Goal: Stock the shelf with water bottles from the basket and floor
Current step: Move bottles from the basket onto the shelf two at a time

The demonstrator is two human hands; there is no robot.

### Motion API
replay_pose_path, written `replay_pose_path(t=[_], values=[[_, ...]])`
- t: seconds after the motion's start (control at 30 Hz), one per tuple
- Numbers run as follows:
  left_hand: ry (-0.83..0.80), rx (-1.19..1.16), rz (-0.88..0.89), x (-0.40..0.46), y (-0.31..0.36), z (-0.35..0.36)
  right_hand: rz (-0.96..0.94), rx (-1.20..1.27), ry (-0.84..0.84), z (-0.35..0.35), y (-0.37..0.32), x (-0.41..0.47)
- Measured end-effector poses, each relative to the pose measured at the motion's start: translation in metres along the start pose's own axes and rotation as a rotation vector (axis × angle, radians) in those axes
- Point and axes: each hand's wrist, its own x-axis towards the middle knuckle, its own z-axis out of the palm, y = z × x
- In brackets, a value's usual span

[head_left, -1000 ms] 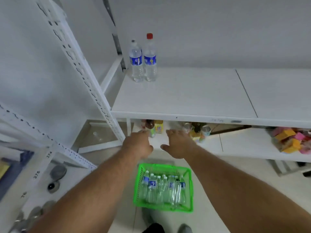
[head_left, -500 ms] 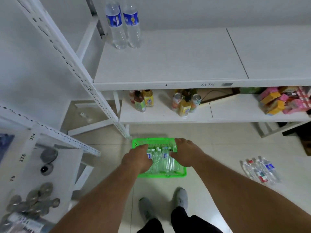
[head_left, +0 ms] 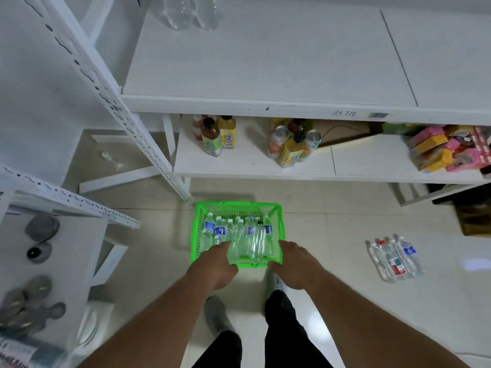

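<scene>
Hands hung low over the near rim of the green basket [head_left: 276, 221]. Left hand [head_left: 212, 266] was over the near-left corner, its fingertips seemingly at the bottles; right hand [head_left: 295, 264] sat at the near-right corner. With only their backs showing, I could not tell whether either gripped anything. Water bottles in the basket [head_left: 239, 235] lay just ahead of both hands, long axes running away from the person, caps far. More floor bottles [head_left: 393, 257] lay well to the right, nearer the right hand. Beyond, the upper shelf [head_left: 265, 62] held two bottles [head_left: 188, 11] at its far-left corner.
</scene>
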Motion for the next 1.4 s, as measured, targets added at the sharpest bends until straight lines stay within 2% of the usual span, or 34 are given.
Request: replay_pose_path(t=[0.27, 0.4, 0.67, 0.83, 1.0, 1.4], values=[[0.005, -0.158, -0.084, 0.093, 0.008, 0.027, 0.014, 0.095, -0.093, 0.013, 0.043, 0.109], [0.02, -0.329, -0.161, 0.161, 0.003, 0.058, 0.076, 0.192, -0.143, 0.031, 0.065, 0.176], [-0.001, -0.568, -0.249, 0.333, -0.042, 0.148, 0.24, 0.438, -0.146, 0.115, 0.1, 0.333], [-0.022, -0.539, -0.248, 0.43, -0.077, 0.208, 0.319, 0.536, -0.092, 0.187, 0.122, 0.43], [-0.032, -0.518, -0.225, 0.493, -0.099, 0.254, 0.382, 0.565, -0.04, 0.237, 0.139, 0.488], [-0.138, -0.496, -0.233, 0.557, -0.113, 0.295, 0.477, 0.733, 0.064, 0.274, 0.144, 0.538]])
